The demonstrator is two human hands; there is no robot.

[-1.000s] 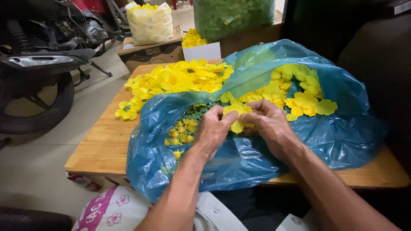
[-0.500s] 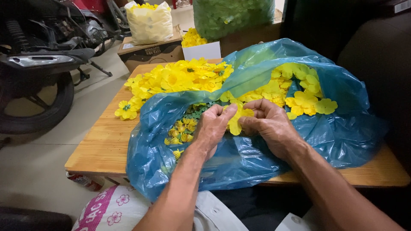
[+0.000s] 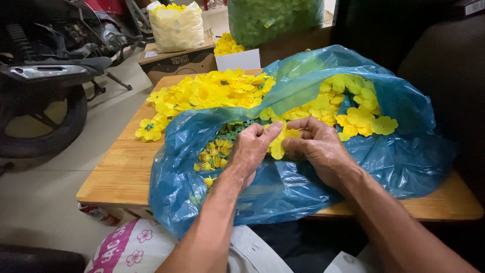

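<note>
Wooden table [image 3: 126, 172]: both hands [image 3: 250, 151] seemingly pinch yellow petals [image 3: 280, 143] over blue bag [image 3: 303, 187].

We cannot see the fingertips of our right hand [image 3: 318, 146]; they curl under the yellow petal [image 3: 279, 144] at 9 o'clock of it. Our left hand [image 3: 252, 149] covers part of the small flower centres [image 3: 214, 156] in the blue bag [image 3: 303, 187]. At 12 o'clock the green bag [image 3: 275, 20] is cut off by the top edge; at 10 o'clock the motorbike [image 3: 45, 76] runs off the left edge. Both forearms leave at the bottom.
</note>
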